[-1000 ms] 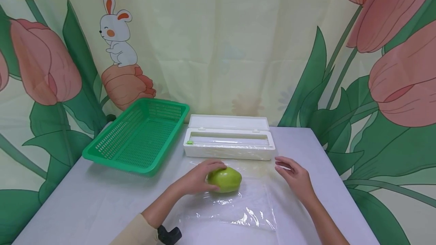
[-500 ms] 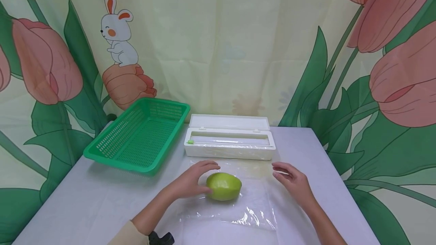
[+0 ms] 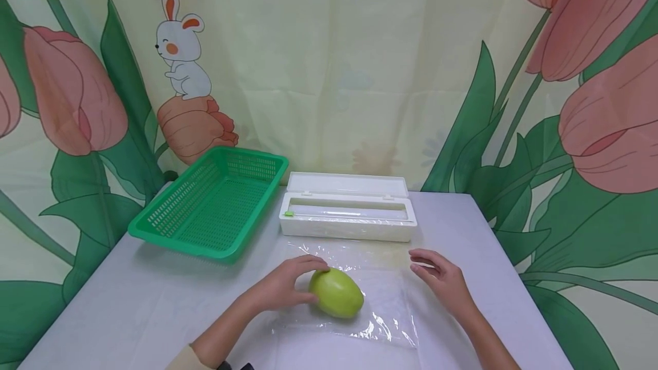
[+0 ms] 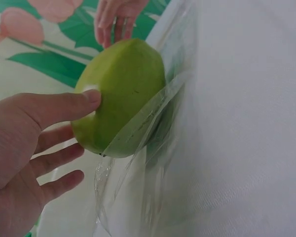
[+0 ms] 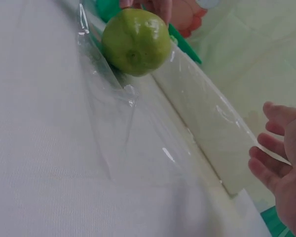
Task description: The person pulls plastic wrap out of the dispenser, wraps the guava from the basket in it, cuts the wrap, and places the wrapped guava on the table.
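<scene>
A smooth green oval fruit (image 3: 336,293) lies tilted on a sheet of clear plastic wrap (image 3: 382,307). My left hand (image 3: 285,284) holds its left end, thumb on the near side and fingertips over the top. In the left wrist view the thumb (image 4: 92,97) presses on the skin, while other fingers spread below the fruit. My right hand (image 3: 442,278) hovers loosely curled to the right of the wrap, holding nothing. Behind the fruit stands a white wrap dispenser (image 3: 349,230), lid raised, with a roll inside and a green slider (image 3: 289,213) at its left.
A green plastic basket (image 3: 239,244) stands at the back left of the white-covered table (image 3: 154,301). Behind everything hangs a curtain (image 3: 329,73) printed with tulips and a rabbit. The wrap's loose edge lifts beside the fruit in the left wrist view.
The fruit has come nearer and turned, its right end now pointing more toward me. My left hand loosened around it, then took hold again. The right hand shifted slightly left and nearer.
</scene>
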A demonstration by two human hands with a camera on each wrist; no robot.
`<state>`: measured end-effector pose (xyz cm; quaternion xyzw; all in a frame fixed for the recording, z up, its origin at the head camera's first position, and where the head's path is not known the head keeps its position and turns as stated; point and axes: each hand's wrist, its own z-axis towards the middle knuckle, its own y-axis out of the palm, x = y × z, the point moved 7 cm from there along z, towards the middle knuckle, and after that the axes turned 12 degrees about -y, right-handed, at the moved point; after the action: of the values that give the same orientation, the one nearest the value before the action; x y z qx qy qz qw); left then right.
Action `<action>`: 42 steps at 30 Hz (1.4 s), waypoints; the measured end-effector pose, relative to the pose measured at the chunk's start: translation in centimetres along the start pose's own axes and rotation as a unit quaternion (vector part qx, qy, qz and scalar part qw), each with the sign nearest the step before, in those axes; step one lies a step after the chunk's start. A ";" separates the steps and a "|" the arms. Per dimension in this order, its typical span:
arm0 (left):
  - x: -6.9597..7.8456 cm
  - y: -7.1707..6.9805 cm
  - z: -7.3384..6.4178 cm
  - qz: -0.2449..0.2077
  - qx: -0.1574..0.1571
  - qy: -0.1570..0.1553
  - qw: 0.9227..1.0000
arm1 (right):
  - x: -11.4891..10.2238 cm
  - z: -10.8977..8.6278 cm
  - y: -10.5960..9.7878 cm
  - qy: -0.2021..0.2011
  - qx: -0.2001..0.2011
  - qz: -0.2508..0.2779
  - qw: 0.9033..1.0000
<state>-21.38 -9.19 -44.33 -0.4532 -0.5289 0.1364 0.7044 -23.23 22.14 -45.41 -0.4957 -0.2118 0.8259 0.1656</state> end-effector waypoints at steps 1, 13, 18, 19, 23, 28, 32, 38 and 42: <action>-0.1 0.0 -0.1 0.000 0.001 -0.002 1.000 | 0.0 0.0 0.0 0.001 -0.001 -0.002 1.000; -0.3 -0.6 -1.3 -0.004 0.019 -0.017 1.000 | -0.6 -0.8 0.4 0.018 -0.035 0.024 0.999; -0.9 -0.9 -2.3 -0.019 0.031 -0.029 0.999 | -0.8 -1.8 1.0 -0.007 -0.072 0.051 0.996; -1.1 -0.9 -2.5 -0.028 0.030 -0.032 0.999 | -0.8 -2.0 1.2 -0.016 -0.078 0.055 0.995; -1.7 -1.0 -3.3 -0.066 0.020 -0.031 0.997 | -0.9 -2.9 1.8 -0.046 -0.101 0.060 0.992; -2.2 -0.7 -4.3 -0.078 0.000 -0.002 0.997 | -0.9 -4.2 3.0 -0.069 -0.164 0.048 0.983; -2.6 -0.2 -5.0 -0.065 -0.031 0.015 0.997 | -1.0 -5.0 3.7 -0.084 -0.213 0.053 0.972; -3.4 0.6 -5.5 -0.030 -0.072 0.015 0.997 | -1.6 -6.0 4.3 -0.115 -0.266 0.070 0.955; -3.8 1.0 -5.8 -0.021 -0.086 0.018 0.996 | -1.9 -6.5 4.6 -0.124 -0.292 0.081 0.945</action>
<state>-17.62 -14.05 -47.64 -0.5034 -0.5354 0.0679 0.6748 -16.85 18.50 -49.06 -0.4313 -0.4217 0.7935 -0.0811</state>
